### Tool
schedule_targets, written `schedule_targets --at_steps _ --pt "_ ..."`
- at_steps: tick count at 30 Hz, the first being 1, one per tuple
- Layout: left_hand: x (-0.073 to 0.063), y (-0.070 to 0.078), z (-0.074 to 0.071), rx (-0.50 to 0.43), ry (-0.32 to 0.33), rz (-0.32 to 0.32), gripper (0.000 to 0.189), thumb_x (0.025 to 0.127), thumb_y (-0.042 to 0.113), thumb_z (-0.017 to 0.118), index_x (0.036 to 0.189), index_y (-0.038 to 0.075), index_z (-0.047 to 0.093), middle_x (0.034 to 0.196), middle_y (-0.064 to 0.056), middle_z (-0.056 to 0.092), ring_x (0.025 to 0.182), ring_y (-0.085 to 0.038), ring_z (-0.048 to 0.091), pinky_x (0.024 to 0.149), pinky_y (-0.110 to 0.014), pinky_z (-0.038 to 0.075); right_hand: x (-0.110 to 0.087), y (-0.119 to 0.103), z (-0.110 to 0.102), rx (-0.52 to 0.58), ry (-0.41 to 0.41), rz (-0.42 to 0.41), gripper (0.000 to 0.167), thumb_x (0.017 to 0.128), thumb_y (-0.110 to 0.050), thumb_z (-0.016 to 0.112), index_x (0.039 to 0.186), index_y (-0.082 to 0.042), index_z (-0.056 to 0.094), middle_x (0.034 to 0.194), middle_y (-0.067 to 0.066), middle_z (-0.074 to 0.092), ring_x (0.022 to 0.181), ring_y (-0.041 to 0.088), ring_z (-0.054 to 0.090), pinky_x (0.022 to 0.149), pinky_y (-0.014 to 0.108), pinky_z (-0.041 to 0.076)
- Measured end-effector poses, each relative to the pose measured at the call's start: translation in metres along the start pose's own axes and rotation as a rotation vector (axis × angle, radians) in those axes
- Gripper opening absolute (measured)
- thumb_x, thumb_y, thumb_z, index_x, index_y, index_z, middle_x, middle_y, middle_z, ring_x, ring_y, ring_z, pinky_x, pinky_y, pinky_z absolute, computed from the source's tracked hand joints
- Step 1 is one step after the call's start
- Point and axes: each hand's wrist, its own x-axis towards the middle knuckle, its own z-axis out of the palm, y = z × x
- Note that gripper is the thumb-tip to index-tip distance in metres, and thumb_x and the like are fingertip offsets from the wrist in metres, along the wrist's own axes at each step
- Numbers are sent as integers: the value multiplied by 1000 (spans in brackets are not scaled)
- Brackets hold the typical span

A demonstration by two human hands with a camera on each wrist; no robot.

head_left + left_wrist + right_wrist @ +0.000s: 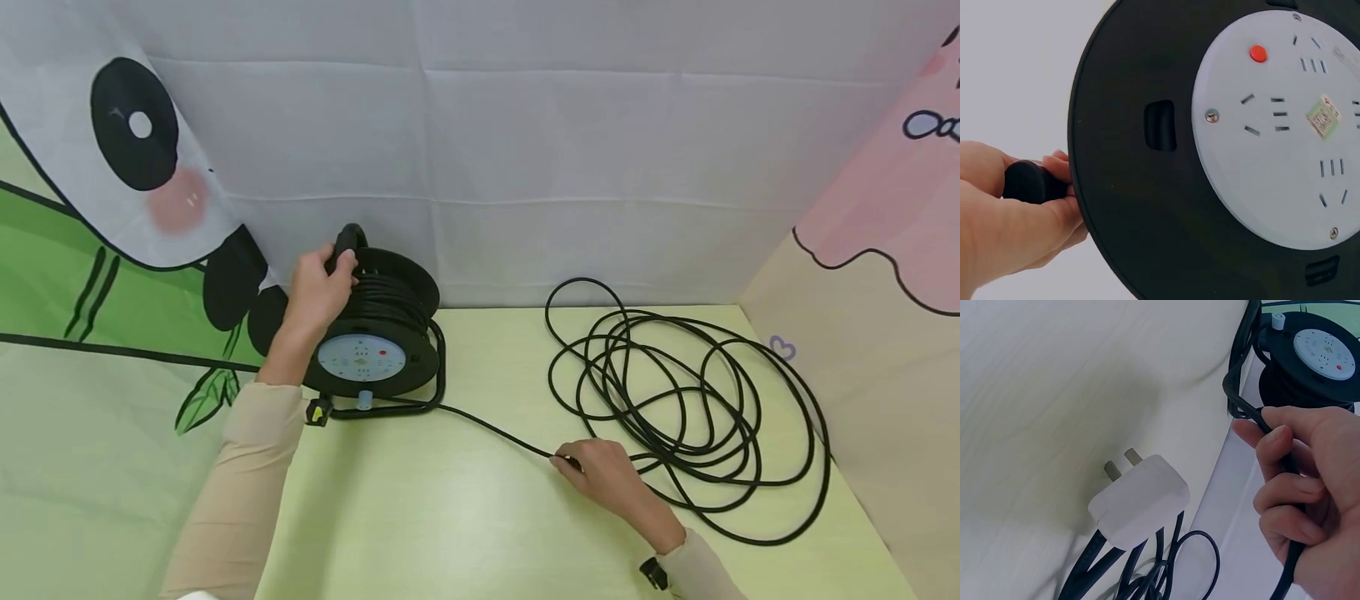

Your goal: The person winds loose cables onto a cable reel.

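A black cable reel (420, 358) stands on its tube frame at the back left of the table. My left hand (322, 287) grips a black handle (1025, 182) at the reel's upper rim, thumb and fingers around it. The reel's pale socket panel (1285, 169) carries a red button (1258, 54). Black cable is wound on the drum, and a stretch of cable (495, 429) runs along the table from the reel's base to my right hand (600, 475). That hand holds the cable with curled fingers. Beyond it, loose cable loops (693, 450) spread in a tangled pile.
In the right wrist view, a white two-pin plug (1141, 500) appears close by, with black cords behind it. A small black piece (318, 411) with a yellow mark is at the reel's left foot. Printed cloth (525, 167) hangs behind the table (420, 517).
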Motion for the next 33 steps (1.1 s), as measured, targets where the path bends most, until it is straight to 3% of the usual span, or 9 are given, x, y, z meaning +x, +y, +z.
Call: schedule_targets --at_steps 8,15,19,22,27,33 --pt "-4 -1 1 -73 -22 -18 55 112 34 35 149 -6 45 130 -29 55 103 -27 56 84 -24 47 3 5 0 12 138 62 4 89 -16 81 88 -13 80 72 -5 72 51 -6 39 45 16 31" --pt "-6 -3 1 -90 1 -26 53 112 34 36 144 -6 50 126 -28 55 100 -25 54 81 -26 45 7 9 1 40 178 75 7 89 -16 82 91 -10 80 77 -1 75 51 -7 39 45 16 30" --pt "-10 -3 1 -91 -2 -33 53 112 34 35 143 -6 51 124 -27 55 97 -23 53 79 -28 44 8 10 0 55 174 91 8 90 -17 81 92 -8 80 76 -1 74 48 -8 30 42 15 24" --pt "-13 -2 3 -89 -4 -22 53 112 34 35 141 -8 52 116 -26 57 91 -20 52 75 -27 43 9 12 -1 51 200 94 7 90 -16 81 92 -9 80 75 -1 74 48 -7 22 42 15 18" --pt "-20 -1 7 -70 9 16 50 112 31 37 133 -10 57 104 -24 58 82 -19 52 68 -25 43 12 16 -4 25 258 84 5 87 -14 84 90 -12 80 76 -4 74 49 -7 25 42 15 18" --pt "-28 1 10 -65 17 4 48 112 30 37 133 -10 57 107 -26 59 87 -23 51 74 -30 42 15 19 -3 34 282 63 5 86 -12 84 89 -13 80 65 -9 66 48 -10 20 42 12 16"
